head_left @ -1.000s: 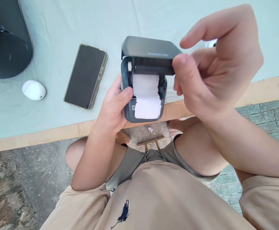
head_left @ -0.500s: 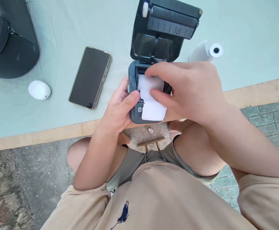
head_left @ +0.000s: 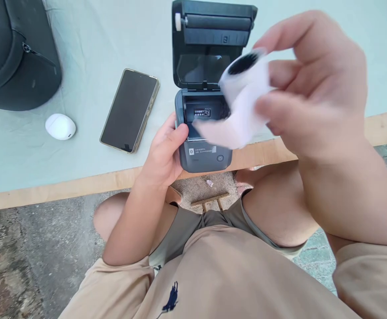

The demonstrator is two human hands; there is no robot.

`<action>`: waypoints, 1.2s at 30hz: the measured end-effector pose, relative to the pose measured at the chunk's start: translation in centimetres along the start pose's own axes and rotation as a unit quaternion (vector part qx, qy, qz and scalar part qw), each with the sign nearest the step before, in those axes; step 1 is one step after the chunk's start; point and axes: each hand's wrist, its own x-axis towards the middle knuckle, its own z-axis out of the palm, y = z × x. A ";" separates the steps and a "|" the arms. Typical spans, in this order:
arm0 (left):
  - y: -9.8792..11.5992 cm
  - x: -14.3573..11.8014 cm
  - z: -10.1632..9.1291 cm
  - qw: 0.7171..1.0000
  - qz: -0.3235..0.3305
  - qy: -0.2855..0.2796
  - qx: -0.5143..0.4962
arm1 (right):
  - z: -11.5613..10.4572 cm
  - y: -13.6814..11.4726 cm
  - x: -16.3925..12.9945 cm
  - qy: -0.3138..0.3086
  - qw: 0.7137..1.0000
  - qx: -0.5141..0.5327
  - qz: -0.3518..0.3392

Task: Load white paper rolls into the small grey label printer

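Fingers (head_left: 288, 33) of the right hand (head_left: 328, 97) pinch a white paper roll (head_left: 249, 102) at its right side, partly over an open dark-grey plastic printer (head_left: 206, 165). The left hand (head_left: 162, 157) clasps that printer's left edge.

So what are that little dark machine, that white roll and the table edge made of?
The machine is probably hard plastic, matte dark grey, with crisp moulded edges. The roll looks like thin white paper, its loose end curling; blur hides the finish. The table edge seems bare wood, pale tan, unevenly toned.
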 end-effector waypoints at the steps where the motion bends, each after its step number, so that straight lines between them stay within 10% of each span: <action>1: 0.0 0.0 0.0 1.000 0.004 0.008 -0.002 | -0.1 0.4 0.2 0.034 0.997 0.065 0.027; 7: 0.2 -0.3 -0.1 0.999 0.018 0.031 -0.019 | 0.3 3.6 -0.1 0.066 0.982 0.142 0.106; 14: 0.0 -0.4 -0.4 0.999 0.028 0.041 0.009 | -0.3 5.4 -2.0 0.013 0.999 -0.045 0.017; 21: 0.2 -0.3 0.2 0.998 0.036 0.044 -0.016 | -0.9 5.1 -2.8 0.024 0.957 -0.285 -0.039; 36: 0.3 -0.2 -0.2 0.999 0.021 0.021 -0.017 | -0.9 5.9 -2.2 -0.013 0.954 -0.300 0.001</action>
